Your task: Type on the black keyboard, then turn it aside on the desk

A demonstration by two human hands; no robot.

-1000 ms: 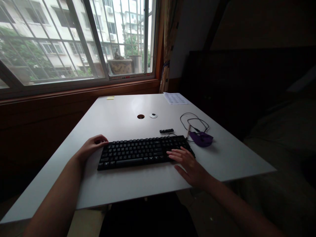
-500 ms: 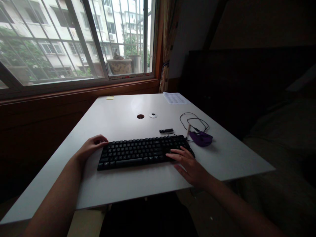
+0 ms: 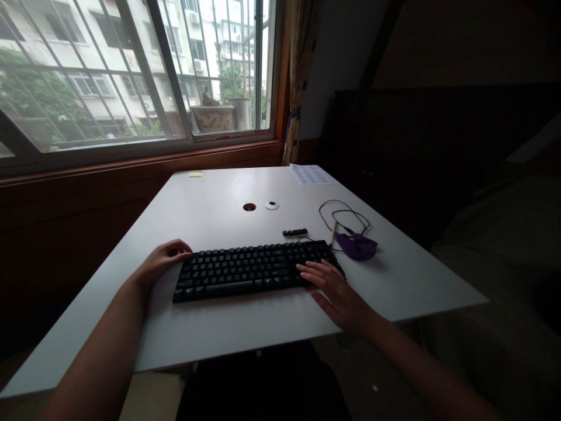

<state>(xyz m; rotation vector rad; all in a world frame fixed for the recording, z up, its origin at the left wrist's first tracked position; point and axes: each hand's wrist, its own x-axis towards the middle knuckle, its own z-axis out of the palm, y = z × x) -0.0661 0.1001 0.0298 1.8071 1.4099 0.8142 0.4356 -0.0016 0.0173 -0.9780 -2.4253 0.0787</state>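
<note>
A black keyboard (image 3: 254,269) lies across the near part of a white table (image 3: 228,327). My left hand (image 3: 161,261) rests at the keyboard's left end, fingers curled against its edge. My right hand (image 3: 335,289) lies over the keyboard's right end with the fingers stretched out flat on the keys. Nothing is held in the right hand.
A purple object (image 3: 357,245) with a thin black cable (image 3: 344,216) lies right of the keyboard. A small black bar (image 3: 295,232), a cable hole (image 3: 249,207), its white cap (image 3: 272,205), a paper sheet (image 3: 311,174) and a yellow note (image 3: 195,173) lie farther back. A barred window (image 3: 131,70) is behind.
My right hand's fingers shifted slightly on the keyboard's right end. The left hand and keyboard have stayed put.
</note>
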